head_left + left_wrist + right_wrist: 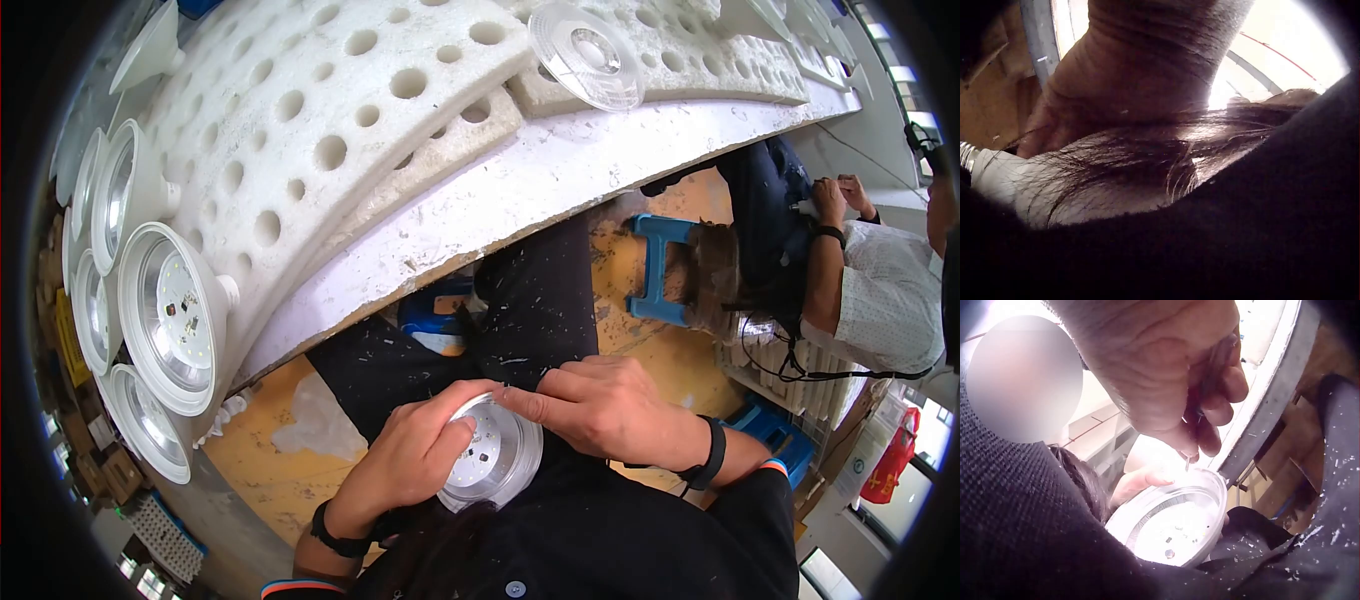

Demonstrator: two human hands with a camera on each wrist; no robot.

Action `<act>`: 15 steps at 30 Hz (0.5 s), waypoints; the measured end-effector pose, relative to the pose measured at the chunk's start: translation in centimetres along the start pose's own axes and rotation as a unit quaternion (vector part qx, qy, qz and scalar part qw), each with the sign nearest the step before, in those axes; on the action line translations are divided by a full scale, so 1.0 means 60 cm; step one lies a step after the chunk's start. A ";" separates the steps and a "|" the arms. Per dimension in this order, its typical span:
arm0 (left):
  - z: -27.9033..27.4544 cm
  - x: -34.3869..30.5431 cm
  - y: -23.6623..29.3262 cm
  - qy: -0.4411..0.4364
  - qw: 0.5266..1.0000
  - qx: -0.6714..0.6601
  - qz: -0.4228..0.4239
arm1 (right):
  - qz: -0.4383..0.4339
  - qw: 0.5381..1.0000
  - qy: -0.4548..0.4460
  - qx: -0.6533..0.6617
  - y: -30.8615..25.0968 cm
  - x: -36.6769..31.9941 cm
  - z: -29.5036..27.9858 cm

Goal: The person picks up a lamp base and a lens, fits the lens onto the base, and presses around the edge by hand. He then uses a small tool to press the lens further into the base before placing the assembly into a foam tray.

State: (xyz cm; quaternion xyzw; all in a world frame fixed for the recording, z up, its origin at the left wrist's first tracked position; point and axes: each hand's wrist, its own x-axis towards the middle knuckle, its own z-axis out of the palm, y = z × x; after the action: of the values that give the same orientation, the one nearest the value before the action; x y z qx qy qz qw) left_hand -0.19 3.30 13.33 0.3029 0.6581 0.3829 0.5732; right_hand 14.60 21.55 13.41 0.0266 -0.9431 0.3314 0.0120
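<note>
In the head view, my left hand (415, 450) grips a round white LED lamp (512, 455) over my lap, thumb over its rim. The lamp's open face, with small chips on a pale disc, is turned up. Its white body and threaded metal base (969, 156) show in the left wrist view. At the lamp's upper rim is my right hand (625, 412), its fingers curled round a slim tool with a thin metal tip (1188, 464). That tip points at the rim in the right wrist view; most of the handle is hidden in the fingers.
A white foam board (330, 100) with round holes lies on the workbench (400, 245). Several similar lamps (170, 315) stand at its left edge. A clear lens cover (588, 55) lies at the back. Blue stools (655, 270) and another person (880, 290) are at the right.
</note>
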 end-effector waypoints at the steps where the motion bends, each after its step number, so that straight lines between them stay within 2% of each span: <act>1: 0.000 0.000 0.000 -0.003 1.000 0.001 0.006 | -0.002 1.000 -0.008 -0.005 0.000 0.001 -0.001; 11: -0.001 0.002 -0.006 0.007 0.999 0.019 0.033 | -0.036 0.999 0.009 0.003 0.000 0.012 -0.013; 13: -0.004 0.002 0.002 -0.011 1.000 0.012 0.001 | -0.024 0.999 -0.036 -0.033 -0.001 0.012 -0.016; 15: -0.003 0.003 0.003 -0.013 1.000 0.013 -0.005 | -0.030 0.998 -0.039 -0.032 -0.001 0.014 -0.019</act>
State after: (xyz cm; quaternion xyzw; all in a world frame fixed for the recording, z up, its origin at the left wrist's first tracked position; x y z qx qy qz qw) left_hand -0.43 3.54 13.42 0.3118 0.6571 0.3673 0.5797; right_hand 13.74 22.17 14.36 0.0674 -0.9518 0.2988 -0.0143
